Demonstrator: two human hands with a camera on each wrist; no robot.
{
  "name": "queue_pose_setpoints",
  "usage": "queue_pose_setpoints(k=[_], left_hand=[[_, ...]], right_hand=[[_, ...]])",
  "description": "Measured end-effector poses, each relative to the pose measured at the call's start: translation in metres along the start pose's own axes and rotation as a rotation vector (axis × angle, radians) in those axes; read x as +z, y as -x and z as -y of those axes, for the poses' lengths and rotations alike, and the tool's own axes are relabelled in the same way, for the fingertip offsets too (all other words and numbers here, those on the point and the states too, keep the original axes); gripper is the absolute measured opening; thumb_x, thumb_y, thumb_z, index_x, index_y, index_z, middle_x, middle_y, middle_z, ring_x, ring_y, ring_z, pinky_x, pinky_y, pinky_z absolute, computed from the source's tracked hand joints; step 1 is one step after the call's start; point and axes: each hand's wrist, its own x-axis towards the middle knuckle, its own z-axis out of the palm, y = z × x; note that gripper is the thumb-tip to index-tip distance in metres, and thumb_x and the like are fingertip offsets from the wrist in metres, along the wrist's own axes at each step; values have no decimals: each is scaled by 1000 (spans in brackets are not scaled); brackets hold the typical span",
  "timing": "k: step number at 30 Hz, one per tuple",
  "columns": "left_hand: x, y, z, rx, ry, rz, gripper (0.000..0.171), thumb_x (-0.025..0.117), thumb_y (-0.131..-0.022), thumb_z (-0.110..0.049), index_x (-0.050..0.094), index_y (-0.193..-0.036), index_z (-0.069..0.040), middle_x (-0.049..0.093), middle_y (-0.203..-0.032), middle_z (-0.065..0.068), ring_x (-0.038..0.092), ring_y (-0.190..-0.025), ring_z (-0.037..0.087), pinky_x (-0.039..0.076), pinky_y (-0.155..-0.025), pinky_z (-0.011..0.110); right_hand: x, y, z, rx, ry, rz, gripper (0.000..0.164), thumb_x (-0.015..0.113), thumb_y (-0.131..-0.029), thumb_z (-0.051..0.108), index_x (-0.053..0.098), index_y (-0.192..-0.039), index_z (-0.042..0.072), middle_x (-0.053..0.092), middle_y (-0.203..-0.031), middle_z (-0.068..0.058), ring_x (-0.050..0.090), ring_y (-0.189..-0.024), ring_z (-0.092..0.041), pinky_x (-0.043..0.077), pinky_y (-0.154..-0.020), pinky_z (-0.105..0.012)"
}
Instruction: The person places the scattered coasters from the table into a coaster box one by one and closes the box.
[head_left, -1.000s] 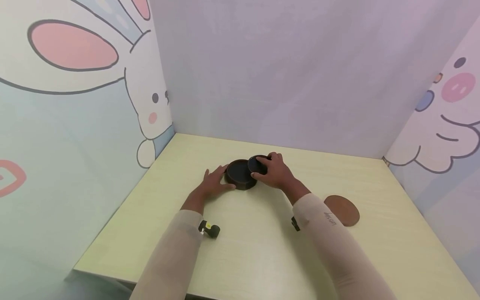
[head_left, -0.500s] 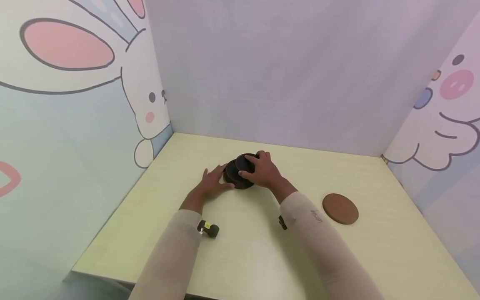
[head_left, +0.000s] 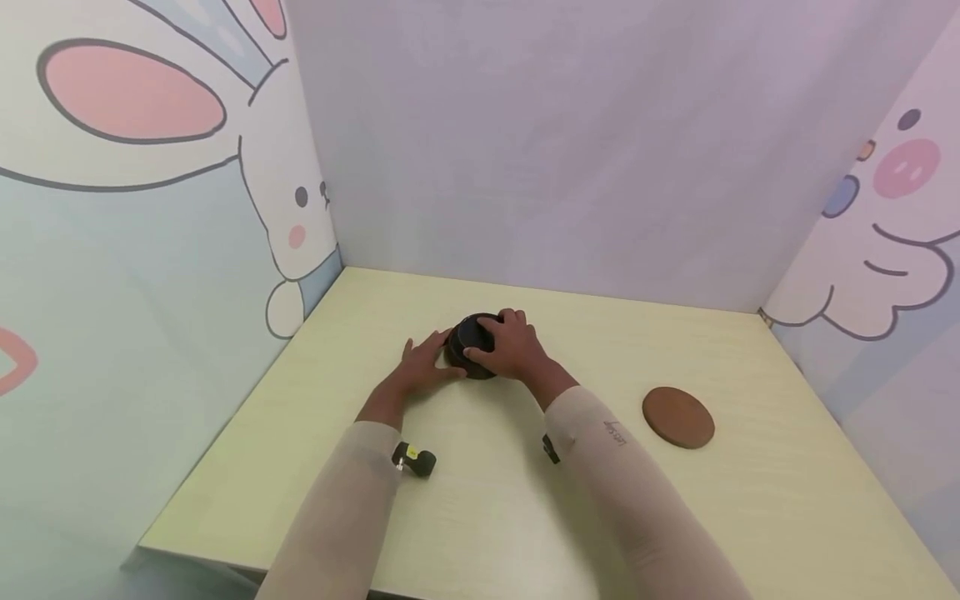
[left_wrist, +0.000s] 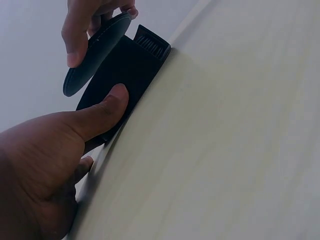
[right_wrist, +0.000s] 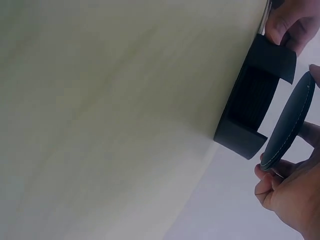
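Observation:
A round black coaster (head_left: 474, 335) with a stitched edge is pinched at its rim by my right hand (head_left: 512, 343). It is tilted above a round black coaster holder (left_wrist: 122, 70), with a gap between the two in the right wrist view. The holder stands on the table, and a cutout in its side wall (right_wrist: 270, 57) faces the right wrist camera. My left hand (head_left: 422, 368) grips the holder's left side, its thumb (left_wrist: 112, 105) against the wall. What lies inside the holder is too dark to make out.
A brown round coaster (head_left: 678, 417) lies flat on the pale table (head_left: 757, 492), right of my right forearm. Behind the table hangs a plain lilac backdrop (head_left: 540, 167). Cartoon-printed panels (head_left: 180, 283) stand at both sides.
My right hand has carried the black coaster leftward, from the holder's right edge to above it. The left hand stays on the holder. The brown coaster has not moved.

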Motion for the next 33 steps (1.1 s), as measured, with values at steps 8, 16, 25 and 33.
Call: queue_pose_setpoints(k=[8,16,25,33], left_hand=[[0,2,2,9,12,-17,94,76,-101,-51,27,-175,-22,36,-179,7,21,-171,38,-9,-137,70],[2,2,4,10,0,-18,94,75,-101,-52,26,-176,-21,34,-180,6,19,-172,38,-9,-138,69],[2,0,2,7,7,-15,92,74,-102,-51,25,-176,-27,36,-180,2,18,-172,35,-12,-138,65],[2,1,3,-3,-2,-9,93,73,-102,-53,25,-176,-24,34,-180,6,19,-172,38,-10,-138,67]], right_hand=[[4,-2,3,-1,-17,9,77,66,-102,62,53,-162,17,48,-161,-25,44,-146,-44,42,-118,-65],[5,-3,7,5,-19,37,80,66,-102,63,50,-165,17,44,-165,-25,40,-152,-44,38,-120,-67],[3,-3,3,12,-55,85,82,58,-104,67,42,-169,19,29,-177,-22,24,-165,-44,31,-121,-72],[-3,-1,-8,45,-76,105,87,54,-105,70,36,-172,18,26,-179,-20,21,-167,-44,27,-125,-75]])
